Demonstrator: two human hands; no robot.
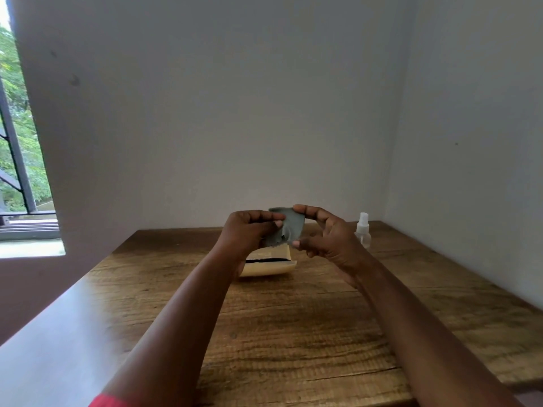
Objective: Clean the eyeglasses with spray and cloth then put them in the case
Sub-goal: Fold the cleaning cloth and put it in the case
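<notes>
Both my hands are raised above the wooden table (293,318), holding a grey cleaning cloth (289,227) between them. My left hand (249,230) grips the cloth's left side with curled fingers. My right hand (326,235) pinches its right side between thumb and fingers. The eyeglasses are hidden; I cannot tell whether they lie inside the cloth. Below my hands a cream eyeglass case (269,264) lies open on the table, showing a dark interior. A clear spray bottle (363,230) with a white top stands upright to the right of my right hand.
The table sits in a corner, with white walls behind and to the right. A window (20,142) with dark bars is at the far left. A red sleeve edge (108,400) shows at the bottom.
</notes>
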